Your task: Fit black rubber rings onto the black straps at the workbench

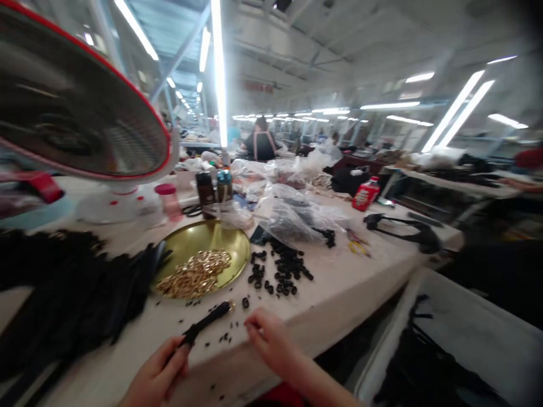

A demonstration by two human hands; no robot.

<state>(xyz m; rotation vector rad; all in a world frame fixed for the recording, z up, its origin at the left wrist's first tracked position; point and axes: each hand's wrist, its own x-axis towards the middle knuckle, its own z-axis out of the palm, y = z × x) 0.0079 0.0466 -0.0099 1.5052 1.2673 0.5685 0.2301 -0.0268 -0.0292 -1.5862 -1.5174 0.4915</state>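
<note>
My left hand is closed around a black strap with a small gold-coloured metal piece at its far end. Just to the right, my right hand hovers over the table's front edge with fingertips pinched together; whatever is in them, if anything, is too small to tell. Between the hands lie tiny black bits and one black ring-like piece. Beyond the strap sits a gold-coloured round tray bearing a heap of gold-coloured metal pieces. A pile of small black pieces is spread right of the tray.
A large fan stands at the left behind a heap of black straps. Clear plastic bags, a red can and yellow-handled snips are on the table. A white bin with black material stands at right.
</note>
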